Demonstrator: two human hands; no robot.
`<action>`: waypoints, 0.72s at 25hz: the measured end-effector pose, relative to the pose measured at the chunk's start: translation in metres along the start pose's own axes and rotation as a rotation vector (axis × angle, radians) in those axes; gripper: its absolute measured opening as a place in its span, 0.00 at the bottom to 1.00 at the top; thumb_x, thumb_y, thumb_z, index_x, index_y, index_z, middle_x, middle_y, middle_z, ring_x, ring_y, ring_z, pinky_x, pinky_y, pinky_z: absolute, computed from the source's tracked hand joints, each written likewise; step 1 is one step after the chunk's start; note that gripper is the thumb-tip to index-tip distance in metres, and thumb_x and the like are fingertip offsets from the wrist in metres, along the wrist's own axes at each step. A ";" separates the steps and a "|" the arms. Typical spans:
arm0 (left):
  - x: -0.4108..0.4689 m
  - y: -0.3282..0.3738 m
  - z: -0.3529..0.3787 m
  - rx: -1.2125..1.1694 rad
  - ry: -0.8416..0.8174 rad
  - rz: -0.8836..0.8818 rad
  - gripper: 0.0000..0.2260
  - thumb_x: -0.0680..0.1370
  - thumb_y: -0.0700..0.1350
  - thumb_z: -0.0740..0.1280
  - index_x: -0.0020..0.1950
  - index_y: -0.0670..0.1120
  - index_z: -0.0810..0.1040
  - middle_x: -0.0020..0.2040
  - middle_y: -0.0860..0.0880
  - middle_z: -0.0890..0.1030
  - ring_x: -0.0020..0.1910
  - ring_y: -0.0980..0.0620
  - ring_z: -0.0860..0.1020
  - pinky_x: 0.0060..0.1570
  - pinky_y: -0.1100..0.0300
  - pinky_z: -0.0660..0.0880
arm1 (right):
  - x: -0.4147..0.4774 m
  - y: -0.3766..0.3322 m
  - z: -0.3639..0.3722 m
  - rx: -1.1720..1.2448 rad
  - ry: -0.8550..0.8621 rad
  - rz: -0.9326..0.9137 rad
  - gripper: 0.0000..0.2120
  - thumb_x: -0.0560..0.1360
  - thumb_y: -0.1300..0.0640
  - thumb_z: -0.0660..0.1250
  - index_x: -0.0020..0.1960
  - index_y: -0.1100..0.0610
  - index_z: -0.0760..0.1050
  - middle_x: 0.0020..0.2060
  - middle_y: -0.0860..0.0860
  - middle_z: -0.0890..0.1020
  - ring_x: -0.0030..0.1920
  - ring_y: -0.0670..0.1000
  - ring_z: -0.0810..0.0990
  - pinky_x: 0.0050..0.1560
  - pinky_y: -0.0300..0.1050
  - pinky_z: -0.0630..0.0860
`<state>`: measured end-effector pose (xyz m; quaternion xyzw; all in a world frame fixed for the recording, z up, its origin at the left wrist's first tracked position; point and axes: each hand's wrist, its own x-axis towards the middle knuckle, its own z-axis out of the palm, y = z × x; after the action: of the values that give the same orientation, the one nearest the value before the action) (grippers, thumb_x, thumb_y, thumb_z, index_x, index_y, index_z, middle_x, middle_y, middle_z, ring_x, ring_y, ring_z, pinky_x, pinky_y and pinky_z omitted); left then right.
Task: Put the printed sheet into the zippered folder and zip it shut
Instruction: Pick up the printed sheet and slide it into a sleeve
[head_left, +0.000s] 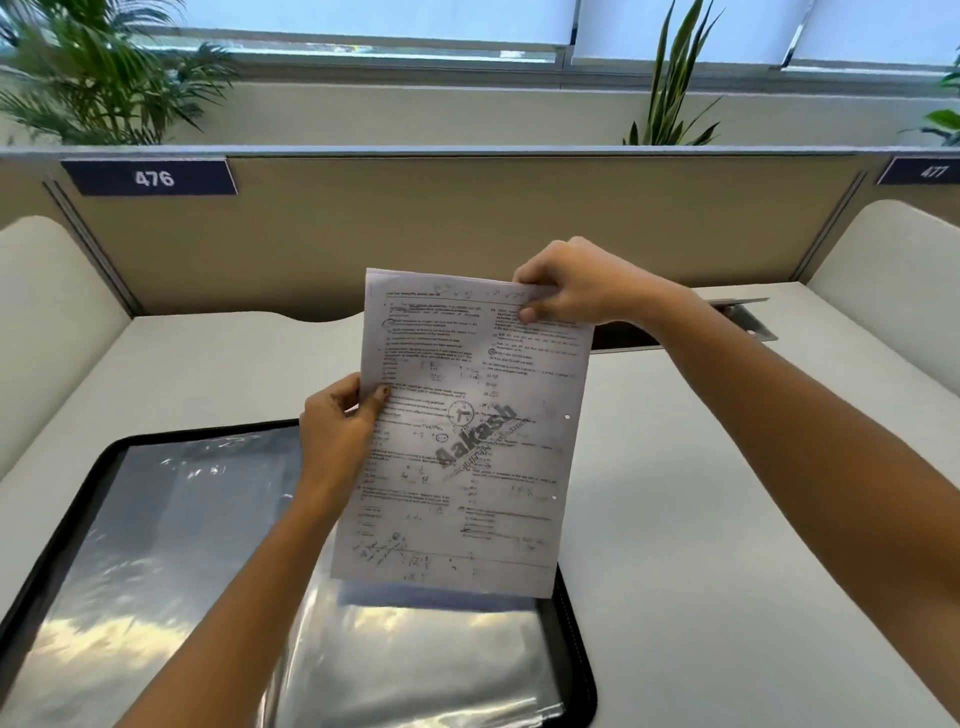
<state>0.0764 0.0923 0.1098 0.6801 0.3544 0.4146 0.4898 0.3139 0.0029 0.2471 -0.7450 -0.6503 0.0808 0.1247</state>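
The printed sheet (467, 441) hangs upright in the air over the desk, its text facing me. My left hand (337, 431) pinches its left edge near the middle. At the sheet's top right corner my right hand (566, 286) pinches the paper. Below it the zippered folder (156, 545) lies open and flat on the desk, black-edged with shiny clear plastic sleeves inside. The sheet's lower edge hovers above the folder's right half and hides part of it.
The white desk (727, 519) extends to the right of the folder. A beige partition (467, 218) with number plates 476 and 477 closes the back, with a cable slot (737, 322) in the desk behind my right hand. Curved white side panels flank both sides; plants stand beyond.
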 end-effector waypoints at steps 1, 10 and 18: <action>0.005 -0.001 -0.004 -0.006 0.013 0.011 0.06 0.78 0.45 0.66 0.51 0.55 0.79 0.47 0.55 0.83 0.42 0.50 0.83 0.39 0.59 0.81 | 0.008 0.004 0.002 0.024 -0.001 0.016 0.01 0.73 0.57 0.70 0.42 0.53 0.79 0.36 0.46 0.81 0.39 0.46 0.78 0.41 0.41 0.73; 0.018 -0.069 -0.050 0.253 0.278 -0.160 0.13 0.81 0.44 0.60 0.63 0.51 0.75 0.61 0.53 0.79 0.58 0.55 0.75 0.56 0.61 0.69 | 0.014 0.107 0.065 0.747 0.245 0.505 0.15 0.71 0.65 0.71 0.57 0.67 0.78 0.48 0.59 0.82 0.46 0.56 0.81 0.53 0.49 0.77; 0.023 -0.108 -0.009 0.953 -0.333 0.136 0.26 0.76 0.50 0.67 0.72 0.46 0.67 0.71 0.46 0.70 0.70 0.44 0.67 0.69 0.47 0.61 | 0.018 0.119 0.143 1.132 0.386 0.690 0.18 0.73 0.66 0.69 0.61 0.67 0.74 0.54 0.59 0.81 0.52 0.57 0.81 0.51 0.50 0.79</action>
<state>0.0687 0.1451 0.0123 0.9064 0.3763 0.1239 0.1468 0.3885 0.0178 0.0763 -0.7305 -0.2001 0.3089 0.5752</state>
